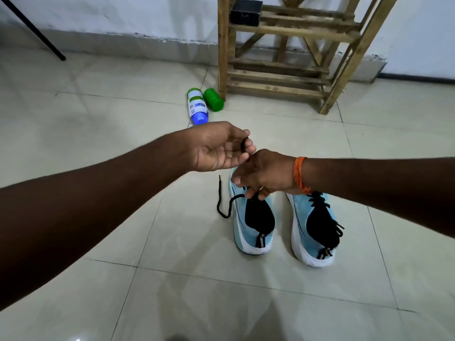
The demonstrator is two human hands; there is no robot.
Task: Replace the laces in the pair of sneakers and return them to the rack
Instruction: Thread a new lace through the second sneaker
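Both hands pinch a black lace (225, 205) above the left sneaker (253, 225), the right sneaker (314, 232) beside it.

A white bottle (197, 106) with a blue cap and a green canister (213, 99) are shown lying side by side on the tiled floor (123, 242). A black pole (33, 28) is seen leaning at upper left.

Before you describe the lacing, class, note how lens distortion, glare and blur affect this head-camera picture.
Head view: the wide-angle lens bows the wooden rack and stretches the forearms at the edges; the tiled floor carries soft glare and a bright spot at the bottom edge; the light is dim and even; the blue sneakers, black lace and both hands look fairly sharp.
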